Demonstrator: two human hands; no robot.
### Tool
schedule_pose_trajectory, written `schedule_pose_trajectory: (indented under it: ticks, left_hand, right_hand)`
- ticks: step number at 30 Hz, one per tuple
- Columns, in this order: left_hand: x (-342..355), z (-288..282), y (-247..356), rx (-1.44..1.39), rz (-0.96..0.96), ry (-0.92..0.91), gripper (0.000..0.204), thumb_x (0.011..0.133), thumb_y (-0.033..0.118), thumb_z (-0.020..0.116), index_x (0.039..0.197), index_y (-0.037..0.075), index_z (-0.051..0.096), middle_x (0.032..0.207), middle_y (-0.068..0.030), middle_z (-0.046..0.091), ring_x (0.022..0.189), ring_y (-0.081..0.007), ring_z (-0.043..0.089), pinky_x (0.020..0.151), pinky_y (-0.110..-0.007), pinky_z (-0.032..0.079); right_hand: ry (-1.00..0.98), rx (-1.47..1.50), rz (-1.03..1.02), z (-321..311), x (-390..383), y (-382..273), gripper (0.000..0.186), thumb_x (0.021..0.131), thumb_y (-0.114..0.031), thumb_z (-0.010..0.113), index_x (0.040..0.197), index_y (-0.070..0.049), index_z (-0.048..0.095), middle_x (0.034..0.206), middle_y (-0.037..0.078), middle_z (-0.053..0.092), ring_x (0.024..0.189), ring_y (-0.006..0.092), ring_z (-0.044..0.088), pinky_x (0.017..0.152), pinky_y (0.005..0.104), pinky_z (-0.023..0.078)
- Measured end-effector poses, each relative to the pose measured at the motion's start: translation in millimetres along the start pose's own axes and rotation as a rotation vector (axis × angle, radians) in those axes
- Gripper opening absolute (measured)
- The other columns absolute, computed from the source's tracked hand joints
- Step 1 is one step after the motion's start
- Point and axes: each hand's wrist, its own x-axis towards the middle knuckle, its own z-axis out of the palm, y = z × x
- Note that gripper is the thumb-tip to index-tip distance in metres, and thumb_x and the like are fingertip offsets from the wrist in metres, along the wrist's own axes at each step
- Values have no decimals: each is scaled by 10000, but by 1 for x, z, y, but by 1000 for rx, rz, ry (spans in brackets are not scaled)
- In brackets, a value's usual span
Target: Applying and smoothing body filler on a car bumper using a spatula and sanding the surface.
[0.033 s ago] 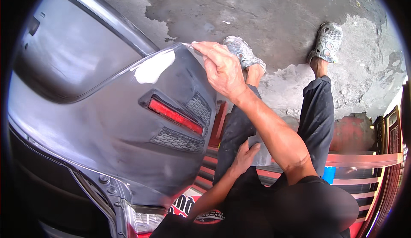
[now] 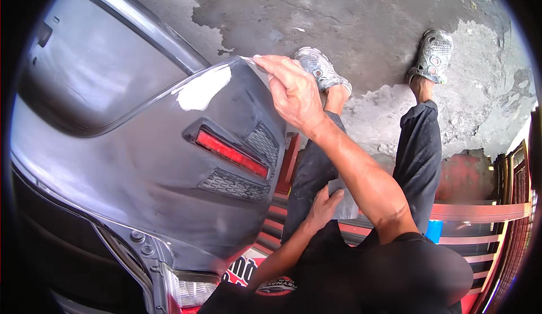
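A grey car bumper [image 2: 141,144], unpainted-looking and smudged, fills the left side. A white patch of filler [image 2: 204,88] lies near its upper corner, above a long red reflector [image 2: 231,153]. My right hand [image 2: 294,91] presses against that corner's edge, fingers together and bent. Something thin and pale shows at its fingertips, but the palm side is hidden. Lower down, by my lap, my left hand [image 2: 324,208] pinches a grey sheet of sandpaper [image 2: 345,204], partly covered by my right forearm.
Textured dark grilles [image 2: 234,185] flank the reflector. A clear lamp [image 2: 193,291] sits at the bumper's lower end. Beneath me is a red slatted bench [image 2: 480,211], with a blue object [image 2: 433,231] beside my leg. My shoes rest on worn, patchy concrete [image 2: 361,26].
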Motion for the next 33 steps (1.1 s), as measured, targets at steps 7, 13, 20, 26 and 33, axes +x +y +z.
schedule_pose_trajectory:
  ticks: [7, 13, 20, 26, 33]
  left_hand:
    - [0, 6, 9, 15, 27, 29, 391, 1135, 258, 621, 1394, -35, 637, 1265, -161, 743, 1172, -228, 683, 1025, -402, 526]
    - [0, 6, 14, 53, 60, 29, 397, 1137, 271, 631, 1383, -41, 638, 1262, -186, 747, 1175, -249, 695, 1019, -416, 528]
    - [-1, -1, 4, -11, 50, 29, 386, 1127, 270, 635, 1361, -37, 647, 1152, -158, 735, 1053, -219, 678, 965, -395, 536]
    - [1, 2, 9, -25, 55, 19, 392, 1120, 267, 639, 1371, -34, 647, 1201, -177, 742, 1104, -242, 694, 988, -406, 533]
    - [2, 1, 10, 14, 70, 49, 397, 1114, 253, 640, 1378, -44, 642, 1254, -182, 742, 1149, -250, 700, 1005, -410, 531]
  right_hand:
    - [-12, -113, -130, 8, 0, -11, 501, 836, 99, 695, 1316, -37, 733, 1306, 133, 747, 1190, 346, 710, 1046, 454, 554]
    - [-52, -78, -128, 20, -4, -14, 575, 818, 165, 662, 1354, -34, 730, 1347, 176, 730, 1254, 374, 699, 1074, 440, 558]
    - [-130, -80, -114, 4, -8, -15, 563, 788, 162, 660, 1309, -34, 743, 1313, 157, 749, 1240, 376, 702, 1087, 449, 564]
    - [-8, -111, -130, 15, 9, -16, 541, 780, 139, 698, 1288, -39, 753, 1255, 145, 766, 1218, 377, 703, 1088, 454, 568]
    - [-127, -122, -115, 17, -9, -26, 631, 770, 153, 659, 1366, -44, 721, 1346, 172, 728, 1249, 368, 701, 1099, 455, 560]
